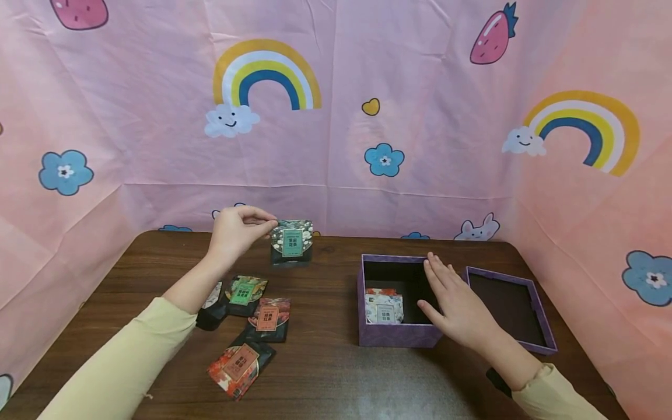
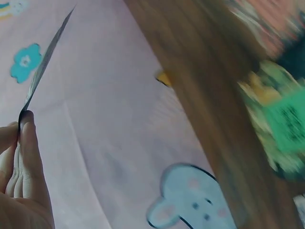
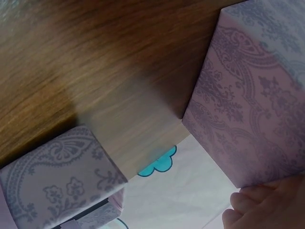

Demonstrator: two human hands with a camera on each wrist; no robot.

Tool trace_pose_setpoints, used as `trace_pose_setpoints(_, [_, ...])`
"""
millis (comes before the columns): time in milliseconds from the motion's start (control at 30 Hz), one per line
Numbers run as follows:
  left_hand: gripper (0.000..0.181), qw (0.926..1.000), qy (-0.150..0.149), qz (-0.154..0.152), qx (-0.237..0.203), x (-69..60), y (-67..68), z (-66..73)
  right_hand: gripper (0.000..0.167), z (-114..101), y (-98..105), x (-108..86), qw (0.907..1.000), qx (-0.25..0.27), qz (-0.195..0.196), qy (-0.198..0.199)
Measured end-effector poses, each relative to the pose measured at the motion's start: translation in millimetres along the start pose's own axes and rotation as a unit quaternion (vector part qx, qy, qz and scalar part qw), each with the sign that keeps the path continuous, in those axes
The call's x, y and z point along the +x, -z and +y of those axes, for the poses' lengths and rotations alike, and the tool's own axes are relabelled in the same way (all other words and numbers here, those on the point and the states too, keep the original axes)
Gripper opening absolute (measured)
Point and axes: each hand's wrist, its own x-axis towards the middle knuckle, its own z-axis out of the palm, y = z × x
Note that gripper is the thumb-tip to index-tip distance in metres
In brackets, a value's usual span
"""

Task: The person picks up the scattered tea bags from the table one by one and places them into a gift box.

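Observation:
The left hand [image 1: 236, 234] pinches the upper left corner of a dark packet with white flowers and a green label [image 1: 292, 242], held up near the table's back edge. In the left wrist view the packet [image 2: 45, 62] appears edge-on between thumb and fingers of the left hand [image 2: 26, 176]. The right hand [image 1: 459, 303] rests with fairly straight fingers on the right side of an uncovered purple box [image 1: 396, 336]. Inside the box lie a white-patterned packet [image 1: 384, 308] and a red one behind it. In the right wrist view the hand [image 3: 267, 205] touches the patterned box [image 3: 252, 105].
Several packets lie on the table at left, among them a green-labelled one [image 1: 244, 294], a red one [image 1: 269, 319] and an orange-red one [image 1: 240, 367]. The box lid [image 1: 551, 332] lies inside-up right of the box. A small dark object [image 1: 497, 382] is partly under the right forearm.

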Motion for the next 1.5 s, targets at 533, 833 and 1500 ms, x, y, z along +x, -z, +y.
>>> trace_pose_setpoints(533, [0.011, 0.9907, -0.046, -0.04, -0.122, 13.0, -77.8, 54.0, 0.082, 0, -1, 1.0, 1.0, -0.001, 0.004, -0.002])
trace_pose_setpoints(833, [0.009, 0.9869, -0.069, -0.069, -0.129, 7.6, -120.1, 71.3, 0.082, -1, 0, 1.2, 1.0, 0.002, 0.002, -0.006])
trace_pose_setpoints(1500, [0.004, 0.9876, -0.087, -0.115, -0.062, -20.1, -168.8, 58.3, 0.081, 0, -1, -0.2, 0.9999, 0.001, 0.012, -0.001])
